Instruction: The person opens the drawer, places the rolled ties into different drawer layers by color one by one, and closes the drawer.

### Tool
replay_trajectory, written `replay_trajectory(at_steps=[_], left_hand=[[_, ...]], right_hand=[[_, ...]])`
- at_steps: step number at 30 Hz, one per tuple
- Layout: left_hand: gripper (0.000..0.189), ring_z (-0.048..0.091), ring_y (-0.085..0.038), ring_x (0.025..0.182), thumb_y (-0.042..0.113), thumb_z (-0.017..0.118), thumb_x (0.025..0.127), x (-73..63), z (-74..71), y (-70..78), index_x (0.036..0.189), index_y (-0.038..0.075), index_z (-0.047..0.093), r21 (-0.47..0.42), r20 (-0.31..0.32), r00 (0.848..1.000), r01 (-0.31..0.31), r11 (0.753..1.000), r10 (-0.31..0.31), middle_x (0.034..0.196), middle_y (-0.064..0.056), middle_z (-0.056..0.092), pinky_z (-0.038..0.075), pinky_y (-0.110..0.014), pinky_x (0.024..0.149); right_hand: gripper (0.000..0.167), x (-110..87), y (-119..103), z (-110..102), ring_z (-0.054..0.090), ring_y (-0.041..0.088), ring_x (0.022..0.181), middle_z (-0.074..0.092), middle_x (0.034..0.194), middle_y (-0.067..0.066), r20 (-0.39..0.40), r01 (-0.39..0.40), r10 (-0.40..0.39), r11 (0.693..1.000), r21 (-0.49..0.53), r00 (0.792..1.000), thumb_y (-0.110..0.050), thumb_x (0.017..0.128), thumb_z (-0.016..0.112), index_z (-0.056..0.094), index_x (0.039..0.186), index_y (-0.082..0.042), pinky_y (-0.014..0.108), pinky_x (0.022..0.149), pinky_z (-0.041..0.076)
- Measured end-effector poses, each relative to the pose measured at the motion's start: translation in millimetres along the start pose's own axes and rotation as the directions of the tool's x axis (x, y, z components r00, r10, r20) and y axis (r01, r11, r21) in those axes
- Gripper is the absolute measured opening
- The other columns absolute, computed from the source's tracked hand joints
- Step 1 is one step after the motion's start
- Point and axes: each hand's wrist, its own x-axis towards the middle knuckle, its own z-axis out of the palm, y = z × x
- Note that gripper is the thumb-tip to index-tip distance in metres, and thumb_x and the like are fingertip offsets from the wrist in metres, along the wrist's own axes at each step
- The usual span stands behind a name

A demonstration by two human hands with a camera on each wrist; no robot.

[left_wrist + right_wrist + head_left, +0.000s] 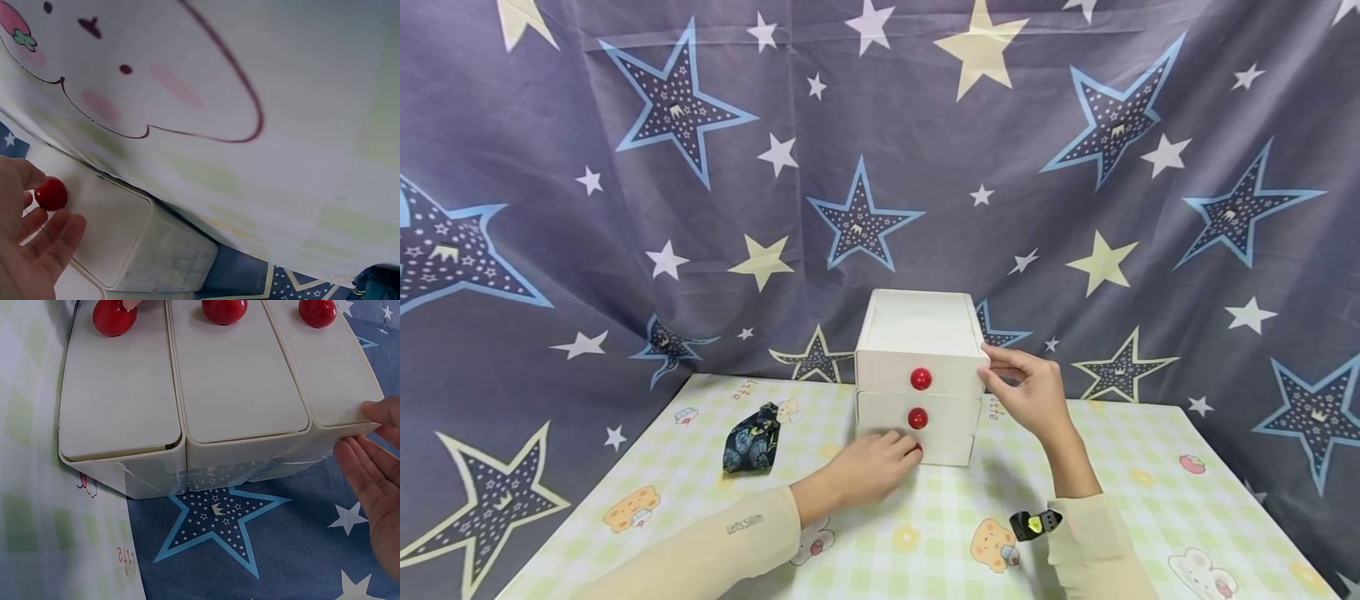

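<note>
A white cabinet of three stacked drawers [917,323] stands on the table, each drawer front bearing a round red knob. My left hand [874,467] is at the lowest drawer, its fingers at the bottom red knob [51,194]. From the right side, a fingertip shows against that knob [115,316]. My right hand [1028,390] grips the cabinet's upper right front edge, thumb [381,412] on the top drawer's front and fingers along the side. All three drawers look closed; the lowest front [122,387] shows a narrow gap along its side edge.
A dark patterned cloth bundle [751,440] lies on the table left of the cabinet. The checked tablecloth [925,517] carries cartoon prints. Behind the table hangs a star-patterned curtain [910,133]. A black object with a yellow-green mark [1036,523] is beside the right cuff.
</note>
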Motion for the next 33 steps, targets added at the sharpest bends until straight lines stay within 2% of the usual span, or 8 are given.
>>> replay_trajectory(at_steps=[7, 13, 18, 21, 25, 28, 33], left_hand=[[0.02, 0.059, -0.015, 0.102, 0.025, 0.058, 0.1, 7.3, 2.4, 3.9, 0.119, 0.023, 0.065, 0.065, 0.0, 0.999, -0.049, 0.997, 0.049, 0.115, 0.004, 0.059, 0.055, -0.025, 0.079], [0.016, 0.057, -0.016, 0.107, 0.026, 0.058, 0.101, 11.8, 9.8, 7.7, 0.114, 0.025, 0.067, 0.102, 0.027, 0.998, -0.059, 0.993, 0.057, 0.116, 0.004, 0.058, 0.054, -0.03, 0.082], [0.014, 0.055, -0.016, 0.105, 0.027, 0.061, 0.101, 15.4, 13.8, 9.1, 0.111, 0.025, 0.07, 0.179, 0.026, 0.994, -0.106, 0.978, 0.103, 0.116, 0.004, 0.058, 0.051, -0.029, 0.08], [0.014, 0.053, -0.015, 0.103, 0.027, 0.059, 0.102, 17.8, 11.9, 9.3, 0.109, 0.027, 0.072, 0.232, 0.029, 0.99, -0.143, 0.962, 0.14, 0.115, 0.005, 0.058, 0.05, -0.027, 0.079], [0.015, 0.053, -0.015, 0.098, 0.025, 0.058, 0.101, 21.3, 13.1, 9.6, 0.102, 0.028, 0.073, 0.287, 0.002, 0.983, -0.178, 0.941, 0.185, 0.108, 0.005, 0.057, 0.049, -0.027, 0.076], [0.016, 0.054, -0.016, 0.097, 0.023, 0.058, 0.1, 23.9, 14.6, 10.6, 0.097, 0.028, 0.073, 0.301, -0.019, 0.979, -0.186, 0.935, 0.201, 0.104, 0.004, 0.057, 0.05, -0.026, 0.076], [0.017, 0.054, -0.016, 0.1, 0.022, 0.059, 0.1, 26.4, 12.5, 12.0, 0.097, 0.028, 0.075, 0.295, 0.008, 0.983, -0.179, 0.938, 0.185, 0.106, 0.004, 0.057, 0.051, -0.026, 0.078]], right_hand=[[0.034, -0.7, 2, -1, 0.076, 0.023, 0.085, 0.077, 0.104, 0.016, 0.011, 0.007, -0.007, 1.0, 0.007, 1.0, 0.002, 0.085, 0.081, 0.075, 0.118, 0.001, 0.015, 0.078, 0.057], [0.035, -0.1, -1, 0, 0.076, 0.029, 0.084, 0.077, 0.103, 0.016, 0.009, 0.002, -0.002, 1.0, -0.007, 1.0, 0.006, 0.083, 0.082, 0.076, 0.117, 0.002, 0.016, 0.076, 0.057], [0.035, 0.5, -12, 1, 0.075, 0.036, 0.081, 0.075, 0.1, 0.023, -0.004, 0.003, -0.003, 1.0, -0.017, 1.0, 0.014, 0.08, 0.08, 0.074, 0.114, 0.009, 0.029, 0.073, 0.06], [0.035, 0.4, -10, 0, 0.075, 0.033, 0.083, 0.076, 0.102, 0.02, 0.001, 0.001, -0.001, 1.0, -0.009, 1.0, 0.012, 0.081, 0.08, 0.075, 0.115, 0.007, 0.027, 0.074, 0.06], [0.035, 0.1, 1, -1, 0.076, 0.027, 0.084, 0.077, 0.104, 0.014, 0.009, 0.001, -0.001, 1.0, 0.008, 1.0, 0.004, 0.084, 0.082, 0.076, 0.118, 0.0, 0.018, 0.076, 0.058], [0.035, 0.7, -1, -1, 0.076, 0.028, 0.084, 0.077, 0.103, 0.015, 0.007, 0.0, 0.001, 1.0, -0.008, 1.0, 0.006, 0.083, 0.081, 0.076, 0.117, 0.001, 0.022, 0.075, 0.059], [0.034, 2.8, -10, 0, 0.075, 0.036, 0.081, 0.075, 0.1, 0.023, -0.006, 0.017, -0.017, 1.0, -0.022, 1.0, 0.014, 0.08, 0.08, 0.074, 0.113, 0.009, 0.039, 0.072, 0.061]])
